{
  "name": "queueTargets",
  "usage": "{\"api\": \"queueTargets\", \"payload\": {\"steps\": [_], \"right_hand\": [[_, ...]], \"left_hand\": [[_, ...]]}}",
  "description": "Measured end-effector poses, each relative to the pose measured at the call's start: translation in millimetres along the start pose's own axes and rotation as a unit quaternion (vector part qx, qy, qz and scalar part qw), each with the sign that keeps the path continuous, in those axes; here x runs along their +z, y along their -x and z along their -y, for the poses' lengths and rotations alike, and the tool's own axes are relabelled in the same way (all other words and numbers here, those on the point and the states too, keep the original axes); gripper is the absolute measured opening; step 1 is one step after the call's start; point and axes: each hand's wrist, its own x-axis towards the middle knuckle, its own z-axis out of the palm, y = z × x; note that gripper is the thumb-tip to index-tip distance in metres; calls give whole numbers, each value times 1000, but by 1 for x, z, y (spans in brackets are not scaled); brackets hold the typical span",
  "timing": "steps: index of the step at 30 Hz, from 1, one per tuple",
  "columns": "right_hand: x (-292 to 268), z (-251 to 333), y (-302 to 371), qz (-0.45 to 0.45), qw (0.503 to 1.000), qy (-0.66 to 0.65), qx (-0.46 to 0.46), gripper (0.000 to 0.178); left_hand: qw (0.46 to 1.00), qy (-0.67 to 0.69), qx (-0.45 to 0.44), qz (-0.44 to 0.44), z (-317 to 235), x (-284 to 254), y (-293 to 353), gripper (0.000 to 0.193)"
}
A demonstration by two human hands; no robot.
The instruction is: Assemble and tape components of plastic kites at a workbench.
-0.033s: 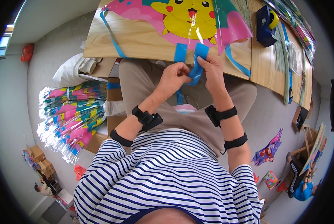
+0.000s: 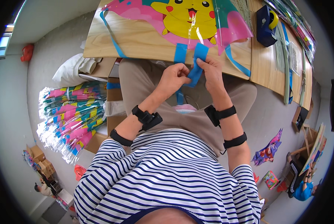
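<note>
Both hands are closed on a flat blue plastic streamer [image 2: 200,52] just off the table's near edge. My left hand [image 2: 173,77] pinches its lower end between thumb and fingertips. Higher up, my right hand [image 2: 212,73] grips its right side with the thumb on top. Beyond them lies a kite-like plastic sheet [image 2: 189,28] in pink and green, with a yellow cartoon figure. Another blue streamer [image 2: 180,53] runs from its lower edge over the table edge, left of the held one. Blue side streamers [image 2: 114,39] hang from both sides of the sheet.
On the wooden table [image 2: 137,39], a dark blue tape dispenser [image 2: 266,28] with yellow tape stands at the right, near bundled thin sticks [image 2: 287,71]. Folded colourful plastic sheets [image 2: 72,115] are piled at my left beside a cardboard box [image 2: 113,99]. Other people [image 2: 305,190] sit farther off.
The held blue streamer has straightened slightly near my fingers, and my right thumb has shifted a little. Everything else looks the same.
</note>
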Motion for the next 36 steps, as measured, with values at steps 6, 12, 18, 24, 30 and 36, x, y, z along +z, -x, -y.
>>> {"api": "queueTargets", "payload": {"steps": [6, 12, 18, 24, 30, 36], "right_hand": [[-24, -39, -4, 15, 996, 56, 71, 14], [-14, -32, 18, -14, 989, -32, 141, 14], [-23, -50, 17, -39, 984, -87, 151, 12], [-18, -55, 16, -63, 981, -116, 142, 12], [-13, -53, 19, -68, 979, -128, 144, 12], [-13, -58, 18, -71, 978, -129, 148, 12]], "left_hand": [[934, -290, 172, -121, -9, 1, 7, 26], [836, -432, 316, -121, -18, 12, -12, 41], [792, -504, 330, -102, 0, 24, -29, 46], [789, -505, 335, -98, 5, 25, -34, 45], [791, -521, 311, -81, 4, 24, -35, 45], [786, -517, 328, -90, 4, 26, -36, 47]]}}
